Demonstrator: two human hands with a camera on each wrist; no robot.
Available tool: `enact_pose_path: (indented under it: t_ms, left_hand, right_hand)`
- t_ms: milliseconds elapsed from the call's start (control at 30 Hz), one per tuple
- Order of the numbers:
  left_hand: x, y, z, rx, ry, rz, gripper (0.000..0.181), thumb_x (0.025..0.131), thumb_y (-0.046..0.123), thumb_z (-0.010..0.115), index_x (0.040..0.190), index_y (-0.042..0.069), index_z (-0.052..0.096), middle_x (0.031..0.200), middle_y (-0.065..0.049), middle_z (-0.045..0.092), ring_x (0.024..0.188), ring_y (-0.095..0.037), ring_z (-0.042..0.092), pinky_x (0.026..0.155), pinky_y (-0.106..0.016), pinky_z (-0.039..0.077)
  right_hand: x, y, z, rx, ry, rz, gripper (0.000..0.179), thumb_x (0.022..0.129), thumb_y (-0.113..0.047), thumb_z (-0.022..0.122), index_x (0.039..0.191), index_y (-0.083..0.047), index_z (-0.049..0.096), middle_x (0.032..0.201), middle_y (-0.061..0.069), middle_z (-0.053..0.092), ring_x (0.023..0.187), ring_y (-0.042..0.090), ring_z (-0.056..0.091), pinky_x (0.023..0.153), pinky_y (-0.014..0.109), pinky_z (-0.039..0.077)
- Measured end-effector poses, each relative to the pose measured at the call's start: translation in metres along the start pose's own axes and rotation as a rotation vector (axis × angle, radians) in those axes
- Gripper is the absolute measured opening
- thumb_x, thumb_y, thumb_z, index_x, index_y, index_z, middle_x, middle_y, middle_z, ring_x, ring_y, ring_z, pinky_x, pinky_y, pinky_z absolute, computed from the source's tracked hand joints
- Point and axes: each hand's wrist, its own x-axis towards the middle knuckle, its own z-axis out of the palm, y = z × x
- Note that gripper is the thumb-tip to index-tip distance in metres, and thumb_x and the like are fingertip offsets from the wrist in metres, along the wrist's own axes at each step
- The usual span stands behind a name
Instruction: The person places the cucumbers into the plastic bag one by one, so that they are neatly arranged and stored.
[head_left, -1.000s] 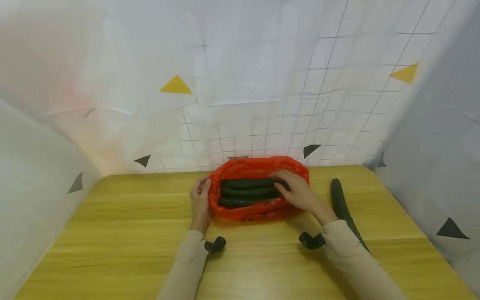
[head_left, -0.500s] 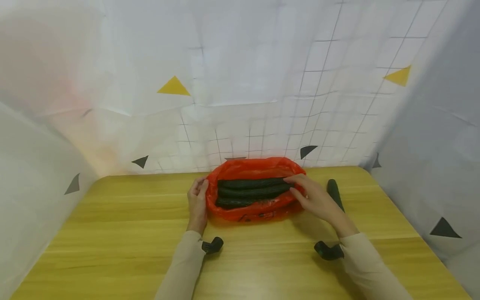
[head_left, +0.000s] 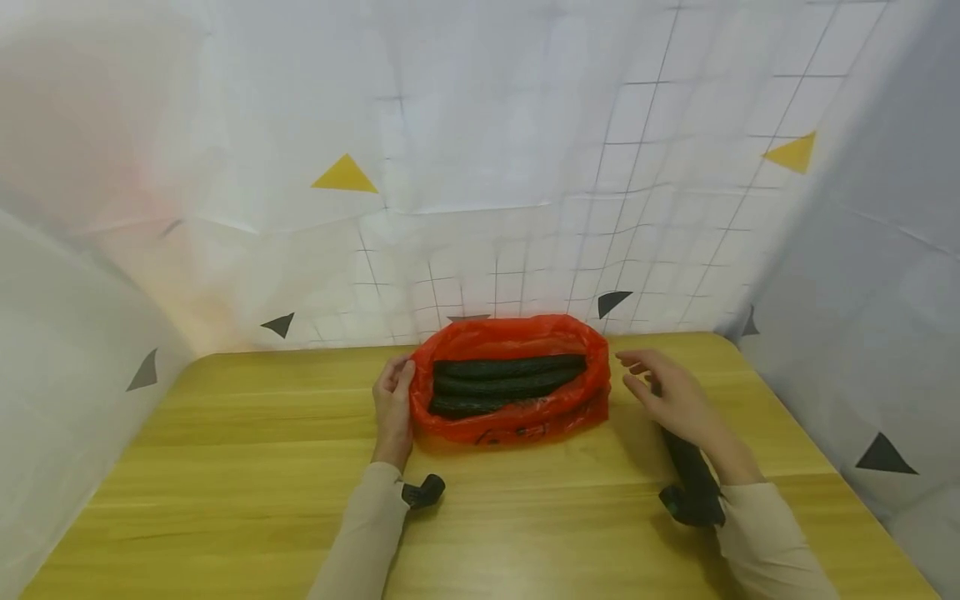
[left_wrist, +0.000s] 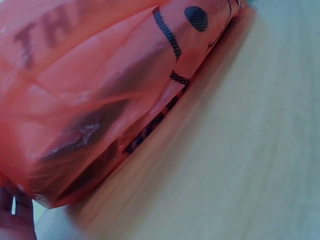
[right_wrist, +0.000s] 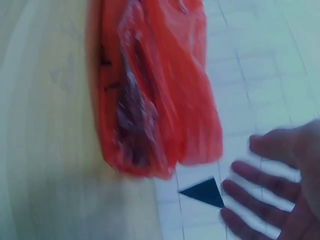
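Observation:
A red plastic bag (head_left: 495, 431), its mouth folded wide, sits near the back of the table with several dark green cucumbers (head_left: 506, 387) lying side by side inside. My left hand (head_left: 392, 408) holds the bag's left end, thumb by the rim; only fingertips show at the corner of the left wrist view. Right of the bag, my right hand (head_left: 678, 408) hovers with fingers spread and nothing in them, also visible in the right wrist view. A further cucumber (head_left: 678, 454) lies beneath that hand, partly hidden by the hand and the wrist camera.
The wooden table (head_left: 247, 467) ends at a white sheet wall (head_left: 465, 242) close behind the bag, with more sheets at both sides. Black cameras (head_left: 425, 492) stick out from both wrists.
My right hand has drawn out of the bag and moved right, over the loose cucumber. The cucumbers inside now show their right ends. My left hand stays at the bag.

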Motion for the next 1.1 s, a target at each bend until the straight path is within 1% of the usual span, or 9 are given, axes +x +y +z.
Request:
enact_pose_path:
  t_ms: [100,200,333,433,600,733,867,967,1100]
  left_hand:
    - [-0.001,0.001,0.0,0.007,-0.005,0.002,0.032,0.093,0.031,0.06,0.114,0.007,0.06,0.098,0.002,0.064,0.092,-0.012,0.061,0.083,-0.021,0.053]
    - [0.0,0.001,0.0,0.012,-0.012,0.011,0.032,0.092,0.032,0.06,0.113,0.008,0.061,0.099,0.001,0.064,0.092,-0.012,0.061,0.083,-0.022,0.053]
    - [0.0,0.001,0.001,0.004,-0.014,0.015,0.031,0.092,0.032,0.06,0.113,0.008,0.061,0.099,0.001,0.064,0.092,-0.012,0.061,0.083,-0.022,0.053]
    - [0.0,0.0,0.001,0.003,-0.009,0.012,0.031,0.093,0.031,0.06,0.112,0.006,0.061,0.098,0.003,0.065,0.091,-0.011,0.062,0.083,-0.022,0.053]
    - [0.001,-0.001,0.0,-0.003,0.006,0.012,0.029,0.093,0.029,0.06,0.111,0.007,0.061,0.096,0.003,0.065,0.089,-0.01,0.062,0.081,-0.021,0.053]
    - [0.002,-0.001,-0.001,-0.01,0.003,0.006,0.029,0.092,0.029,0.061,0.112,0.007,0.061,0.097,0.003,0.065,0.09,-0.011,0.061,0.081,-0.021,0.053]
    - [0.002,-0.001,-0.001,-0.006,-0.004,-0.003,0.03,0.093,0.029,0.06,0.113,0.006,0.06,0.097,0.003,0.065,0.09,-0.011,0.061,0.082,-0.021,0.053]
    - [0.001,-0.001,-0.001,-0.006,-0.006,-0.002,0.031,0.093,0.028,0.06,0.114,0.005,0.06,0.097,0.002,0.065,0.09,-0.012,0.061,0.082,-0.021,0.053]
    - [0.001,-0.001,0.0,-0.006,-0.009,0.007,0.032,0.093,0.028,0.06,0.114,0.004,0.059,0.097,0.002,0.065,0.09,-0.012,0.061,0.083,-0.021,0.052]
  right_hand:
    - [-0.006,0.007,-0.009,-0.007,-0.021,0.09,0.033,0.093,-0.01,0.058,0.125,-0.002,0.054,0.107,0.014,0.063,0.091,0.027,0.062,0.075,0.039,0.053]
    - [-0.011,0.013,-0.018,0.023,-0.055,0.163,0.036,0.094,-0.012,0.057,0.127,0.001,0.051,0.106,0.019,0.061,0.093,0.032,0.061,0.077,0.045,0.053]
    - [-0.018,0.019,-0.03,0.041,-0.134,0.267,0.044,0.096,-0.02,0.055,0.132,0.003,0.044,0.114,0.027,0.056,0.1,0.042,0.059,0.081,0.054,0.051]
    - [-0.021,0.023,-0.035,0.02,-0.197,0.342,0.052,0.096,-0.027,0.054,0.136,0.003,0.039,0.119,0.032,0.053,0.103,0.047,0.057,0.08,0.055,0.051]
    - [-0.024,0.031,-0.038,-0.007,-0.285,0.432,0.066,0.095,-0.037,0.055,0.139,0.006,0.031,0.121,0.035,0.05,0.104,0.048,0.056,0.078,0.053,0.051]
    - [-0.028,0.037,-0.038,-0.033,-0.403,0.496,0.08,0.092,-0.047,0.055,0.138,0.012,0.027,0.118,0.037,0.052,0.1,0.046,0.058,0.076,0.05,0.051]
    - [-0.033,0.042,-0.035,-0.037,-0.498,0.537,0.091,0.087,-0.052,0.06,0.136,0.016,0.025,0.108,0.032,0.06,0.092,0.035,0.062,0.073,0.043,0.052]
    - [-0.037,0.044,-0.031,-0.014,-0.545,0.546,0.095,0.083,-0.051,0.065,0.135,0.017,0.024,0.102,0.024,0.064,0.088,0.025,0.063,0.071,0.036,0.051]
    - [-0.039,0.045,-0.027,0.037,-0.565,0.546,0.094,0.08,-0.047,0.07,0.132,0.016,0.023,0.098,0.019,0.064,0.086,0.022,0.061,0.07,0.032,0.049]
